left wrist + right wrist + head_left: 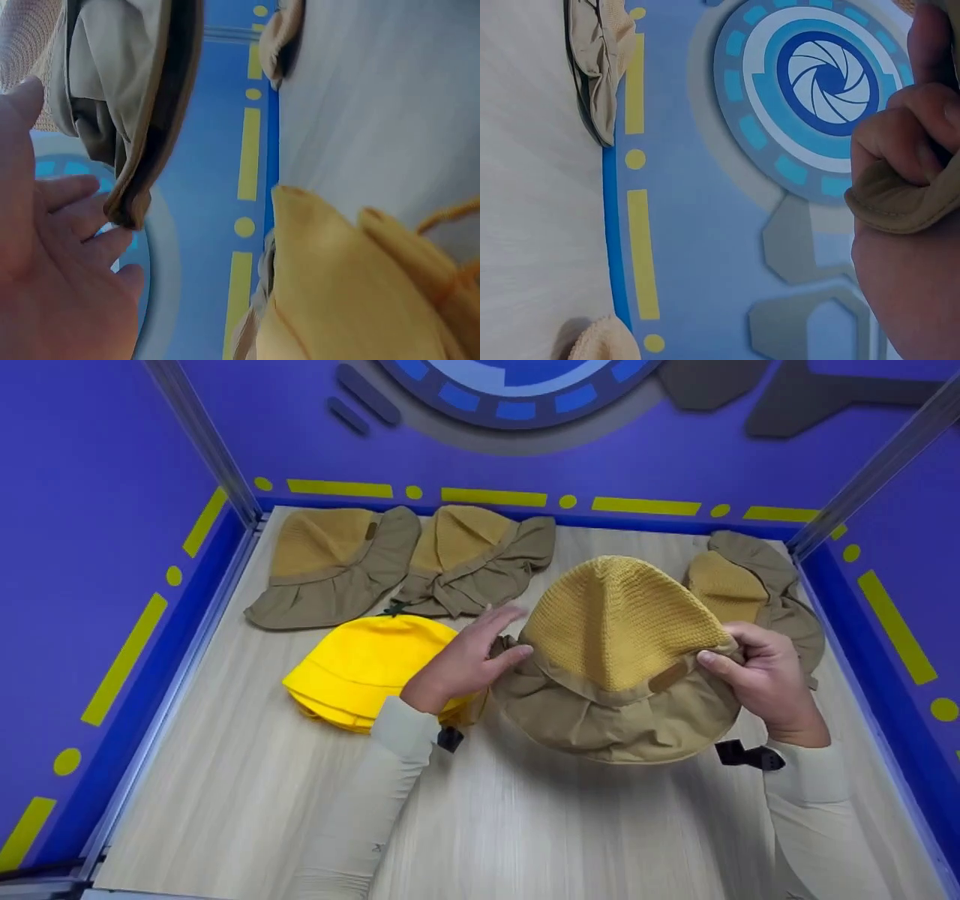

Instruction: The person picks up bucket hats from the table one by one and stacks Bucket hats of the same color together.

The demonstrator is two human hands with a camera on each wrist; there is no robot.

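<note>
A sun hat [626, 637] with a yellow knitted crown, ruffled khaki brim and small brown patch is held up above the table. Its right edge is pinched by my right hand [772, 682], thumb in front and fingers behind. At the hat's left edge is my left hand [469, 656], its fingers extended and thumb apart. In the left wrist view the palm [67, 292] faces the khaki brim [124, 82] without gripping it. Curled fingers [900, 135] hold a fold of the brim [900, 199] in the right wrist view.
Bright yellow hats [360, 671] lie stacked beside my left forearm. Two similar khaki-brimmed hats, one at the far left [330, 570] and one beside it [476, 559], lie at the back. Another [750, 585] lies at the back right. Blue-purple walls [480, 465] enclose the wood-grain table [225, 780].
</note>
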